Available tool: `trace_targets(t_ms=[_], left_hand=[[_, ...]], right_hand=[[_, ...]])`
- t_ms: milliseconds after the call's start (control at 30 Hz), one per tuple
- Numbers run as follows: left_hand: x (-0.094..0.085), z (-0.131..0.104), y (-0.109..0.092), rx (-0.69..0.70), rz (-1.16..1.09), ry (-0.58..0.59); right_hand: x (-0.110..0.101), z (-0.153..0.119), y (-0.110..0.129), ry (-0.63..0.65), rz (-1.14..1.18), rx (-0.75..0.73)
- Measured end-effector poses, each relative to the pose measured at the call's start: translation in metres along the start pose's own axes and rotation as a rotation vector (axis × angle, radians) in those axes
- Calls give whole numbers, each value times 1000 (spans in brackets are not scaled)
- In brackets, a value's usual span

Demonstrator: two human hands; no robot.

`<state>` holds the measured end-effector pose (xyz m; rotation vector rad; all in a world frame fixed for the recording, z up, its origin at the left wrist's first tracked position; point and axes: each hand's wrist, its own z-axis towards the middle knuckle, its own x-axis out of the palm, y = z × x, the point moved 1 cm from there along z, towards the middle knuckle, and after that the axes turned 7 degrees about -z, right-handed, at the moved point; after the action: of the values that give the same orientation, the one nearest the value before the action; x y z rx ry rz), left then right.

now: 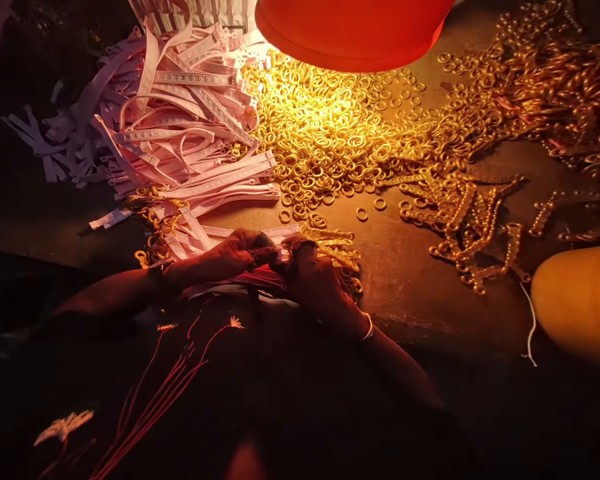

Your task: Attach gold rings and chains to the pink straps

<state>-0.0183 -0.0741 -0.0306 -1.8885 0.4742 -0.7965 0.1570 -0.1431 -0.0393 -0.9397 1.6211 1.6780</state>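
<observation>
At the front edge of the table, my left hand (243,252) and my right hand (313,267) meet with bent, closed fingers. A small pale piece shows between the fingertips; it looks like the end of a pink strip, but shadow hides its details. Pink strips (225,175) with a light patterned band lie in a tangled pile beyond my left hand. Just right of my right hand's fingers, gold pieces (337,247) stick out along the edge. Behind both hands spreads a heap of loose gold rings (325,133).
An orange-red lampshade (355,30) hangs over the rings. Gold beaded strips (470,213) lie on the table (395,267) to the right, with more gold pieces (570,87) behind. A yellow rounded object (580,303) and a white string (531,327) are at the right edge.
</observation>
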Motion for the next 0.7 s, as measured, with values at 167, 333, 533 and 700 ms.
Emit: trace_targets(t_ms=[167, 333, 533, 700], left_hand=[[8, -4, 2, 24, -93, -33], [7, 2, 18, -23, -193, -22], [7, 9, 12, -60, 10, -1], [-42, 13, -20, 38, 535, -148]], right_hand=[[-6, 4, 12, 130, 260, -5], [-2, 5, 11, 245, 185, -6], [-16, 10, 9, 259, 12, -95], [-44, 19, 1, 145, 63, -80]])
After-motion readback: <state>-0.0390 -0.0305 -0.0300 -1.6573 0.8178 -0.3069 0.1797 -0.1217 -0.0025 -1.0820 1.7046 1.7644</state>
